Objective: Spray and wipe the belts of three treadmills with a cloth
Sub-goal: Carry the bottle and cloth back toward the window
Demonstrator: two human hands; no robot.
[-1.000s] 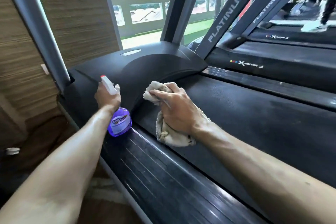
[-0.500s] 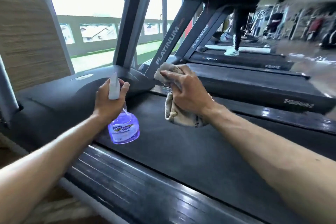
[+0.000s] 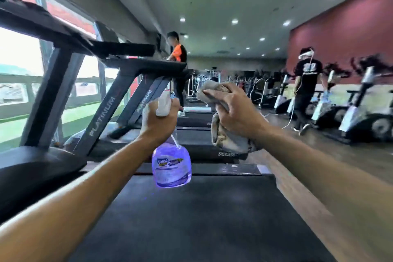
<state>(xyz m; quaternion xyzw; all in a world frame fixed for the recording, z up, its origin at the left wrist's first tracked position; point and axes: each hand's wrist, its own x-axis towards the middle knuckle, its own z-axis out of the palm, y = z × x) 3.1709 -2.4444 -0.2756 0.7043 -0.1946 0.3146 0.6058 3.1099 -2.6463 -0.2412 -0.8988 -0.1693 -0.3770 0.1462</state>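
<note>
My left hand [image 3: 158, 121] grips the white trigger head of a spray bottle [image 3: 171, 166] filled with purple liquid, held up in the air over the black belt [image 3: 191, 219] of the nearest treadmill. My right hand [image 3: 236, 110] holds a bunched beige cloth [image 3: 228, 140], also lifted clear of the belt, just right of the bottle. A second treadmill [image 3: 200, 147] lies beyond, with a third one [image 3: 195, 121] farther back in the row.
Grey uprights marked PLATINUM [image 3: 104, 115] and consoles rise on the left by the window. A person in an orange shirt [image 3: 178, 55] stands on a far treadmill. Another person in black [image 3: 306, 89] walks on the wooden floor at right, near exercise bikes [image 3: 357, 108].
Both hands have lifted off the belt with the bottle and cloth, and my view has swung up and right from the treadmill's front hood to the row of treadmills.
</note>
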